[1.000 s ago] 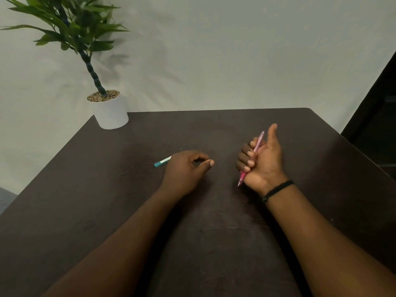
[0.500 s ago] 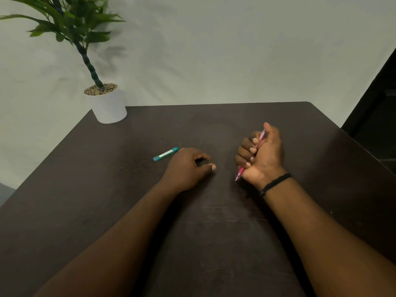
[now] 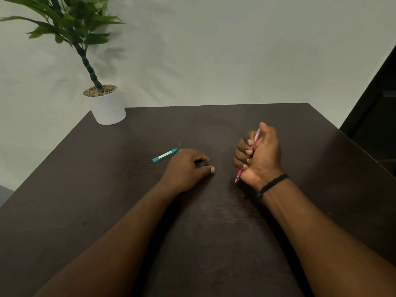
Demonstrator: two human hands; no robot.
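My right hand (image 3: 260,156) stands on its edge at the middle right of the dark table (image 3: 214,243). It grips a pink pen or mechanical pencil (image 3: 256,137) in a fist. The thumb lies over the top end, and the pink tip (image 3: 237,177) pokes out below, close to the tabletop. My left hand (image 3: 186,168) rests palm down just left of it, fingers loosely curled and thumb stretched out, with nothing visible in it. A small teal case (image 3: 165,155) lies flat on the table, right behind the left knuckles.
A white pot (image 3: 108,108) with a green plant (image 3: 70,20) stands on the table's far left corner. A pale wall lies behind the table, and a dark opening (image 3: 377,116) is at the right. A black band (image 3: 271,185) circles my right wrist.
My right thumb, raised a second ago, has come down onto the top of the pink pen. Neither hand has shifted across the table; the view has tilted slightly.
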